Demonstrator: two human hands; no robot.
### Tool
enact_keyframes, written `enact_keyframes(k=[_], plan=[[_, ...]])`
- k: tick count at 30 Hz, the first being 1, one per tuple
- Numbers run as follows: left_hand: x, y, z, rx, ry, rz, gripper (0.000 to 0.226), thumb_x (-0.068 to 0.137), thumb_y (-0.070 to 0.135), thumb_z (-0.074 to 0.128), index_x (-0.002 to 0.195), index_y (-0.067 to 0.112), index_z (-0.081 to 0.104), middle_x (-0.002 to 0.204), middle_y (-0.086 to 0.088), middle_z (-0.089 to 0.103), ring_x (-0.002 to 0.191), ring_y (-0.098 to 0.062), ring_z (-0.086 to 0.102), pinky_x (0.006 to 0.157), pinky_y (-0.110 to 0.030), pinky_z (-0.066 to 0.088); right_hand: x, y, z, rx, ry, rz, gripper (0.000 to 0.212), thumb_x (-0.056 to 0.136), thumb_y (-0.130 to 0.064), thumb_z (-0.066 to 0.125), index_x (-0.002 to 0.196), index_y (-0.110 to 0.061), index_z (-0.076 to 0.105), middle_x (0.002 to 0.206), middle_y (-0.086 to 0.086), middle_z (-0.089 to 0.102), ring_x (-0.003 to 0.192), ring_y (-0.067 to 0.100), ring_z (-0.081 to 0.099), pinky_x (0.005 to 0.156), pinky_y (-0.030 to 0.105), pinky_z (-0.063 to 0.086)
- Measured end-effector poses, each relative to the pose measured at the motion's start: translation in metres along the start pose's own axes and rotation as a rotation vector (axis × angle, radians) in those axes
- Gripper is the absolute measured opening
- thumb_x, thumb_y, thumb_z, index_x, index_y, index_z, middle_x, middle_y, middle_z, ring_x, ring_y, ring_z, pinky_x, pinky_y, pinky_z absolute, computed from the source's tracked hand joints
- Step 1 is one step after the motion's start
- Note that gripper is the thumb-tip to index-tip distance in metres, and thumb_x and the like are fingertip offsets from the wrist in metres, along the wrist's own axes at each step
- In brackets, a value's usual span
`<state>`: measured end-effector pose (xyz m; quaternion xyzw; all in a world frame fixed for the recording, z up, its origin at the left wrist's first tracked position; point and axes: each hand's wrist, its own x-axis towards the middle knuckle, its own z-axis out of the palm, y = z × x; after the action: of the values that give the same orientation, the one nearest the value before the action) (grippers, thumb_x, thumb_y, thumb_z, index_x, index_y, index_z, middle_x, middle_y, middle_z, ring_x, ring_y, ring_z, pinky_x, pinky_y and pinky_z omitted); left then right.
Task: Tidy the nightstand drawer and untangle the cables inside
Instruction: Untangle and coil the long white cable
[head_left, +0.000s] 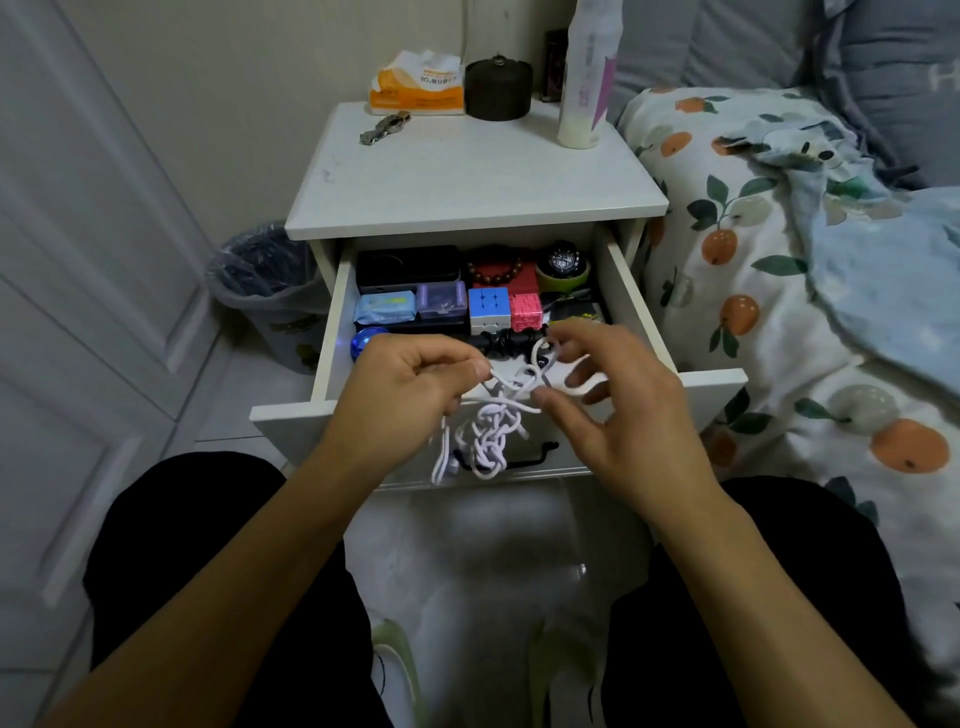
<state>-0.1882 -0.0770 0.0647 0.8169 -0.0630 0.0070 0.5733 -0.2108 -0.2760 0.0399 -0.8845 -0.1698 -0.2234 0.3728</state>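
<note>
White, thin and badly knotted, the rubbery charging cable (493, 426) hangs between both hands, in front of the open white wooden nightstand drawer (332, 312). The left hand (410, 395) pinches one strand between thumb and forefinger; the right hand (608, 410) has its fingers curled through a loop and its thumb against a strand. The untangling step looks to be underway, with the knot still dense. The next move likely calls for teasing one loop loose, not pulling hard. Behind, the drawer holds a coloured plastic puzzle cube (488, 306) and small boxes.
</note>
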Motion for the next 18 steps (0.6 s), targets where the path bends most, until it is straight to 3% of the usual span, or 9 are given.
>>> enact_keyframes(k=[3, 7, 10, 13, 16, 18], plan=[[0.0015, 0.0004, -0.0005, -0.099, -0.066, -0.131, 0.02, 0.088, 0.01, 0.067, 0.074, 0.021, 0.076, 0.048, 0.009, 0.056, 0.055, -0.009, 0.052, 0.064, -0.026, 0.045, 0.0014, 0.001, 0.002, -0.154, 0.044, -0.229, 0.029, 0.085, -0.014, 0.075, 0.113, -0.009, 0.071, 0.11, 0.011, 0.061, 0.093, 0.022, 0.06, 0.068, 0.041, 0.054], [0.0014, 0.0002, -0.0031, -0.156, -0.115, -0.216, 0.02, 0.089, 0.011, 0.066, 0.073, 0.018, 0.076, 0.048, 0.007, 0.057, 0.057, -0.01, 0.054, 0.069, -0.028, 0.047, 0.0019, 0.0024, 0.0027, -0.196, 0.071, -0.345, 0.018, 0.088, -0.018, 0.071, 0.098, -0.004, 0.076, 0.092, 0.012, 0.068, 0.08, 0.029, 0.063, 0.057, 0.043, 0.051], [-0.001, 0.0014, -0.0026, 0.029, -0.106, -0.052, 0.015, 0.089, 0.015, 0.069, 0.078, 0.022, 0.075, 0.065, 0.005, 0.07, 0.061, -0.005, 0.064, 0.059, -0.016, 0.047, 0.0003, 0.0026, 0.0019, -0.208, 0.058, -0.315, 0.017, 0.089, -0.018, 0.069, 0.092, -0.003, 0.077, 0.082, 0.011, 0.067, 0.072, 0.03, 0.062, 0.052, 0.043, 0.05], [-0.0043, 0.0039, -0.0003, 0.153, -0.127, 0.117, 0.002, 0.086, 0.023, 0.073, 0.085, 0.023, 0.075, 0.075, 0.007, 0.072, 0.071, -0.007, 0.067, 0.062, -0.014, 0.049, -0.0001, -0.0001, 0.0006, -0.251, 0.047, -0.268, 0.013, 0.084, -0.016, 0.072, 0.087, -0.004, 0.077, 0.077, 0.01, 0.067, 0.068, 0.03, 0.062, 0.049, 0.041, 0.05], [-0.007, 0.0046, 0.0018, 0.179, -0.198, 0.097, 0.019, 0.076, 0.041, 0.079, 0.088, 0.026, 0.077, 0.083, 0.01, 0.073, 0.08, -0.007, 0.068, 0.068, -0.017, 0.053, -0.0002, -0.0023, 0.0012, -0.328, 0.012, -0.248, 0.013, 0.081, -0.016, 0.069, 0.078, -0.006, 0.076, 0.07, 0.009, 0.064, 0.063, 0.03, 0.06, 0.045, 0.039, 0.048], [-0.0079, 0.0052, 0.0043, 0.218, -0.199, 0.096, 0.014, 0.075, 0.037, 0.081, 0.087, 0.031, 0.077, 0.085, 0.018, 0.071, 0.083, -0.001, 0.067, 0.073, -0.013, 0.052, -0.0007, -0.0025, 0.0026, -0.36, -0.019, -0.243, 0.015, 0.082, -0.017, 0.067, 0.074, -0.007, 0.075, 0.068, 0.008, 0.063, 0.062, 0.03, 0.059, 0.045, 0.038, 0.047]])
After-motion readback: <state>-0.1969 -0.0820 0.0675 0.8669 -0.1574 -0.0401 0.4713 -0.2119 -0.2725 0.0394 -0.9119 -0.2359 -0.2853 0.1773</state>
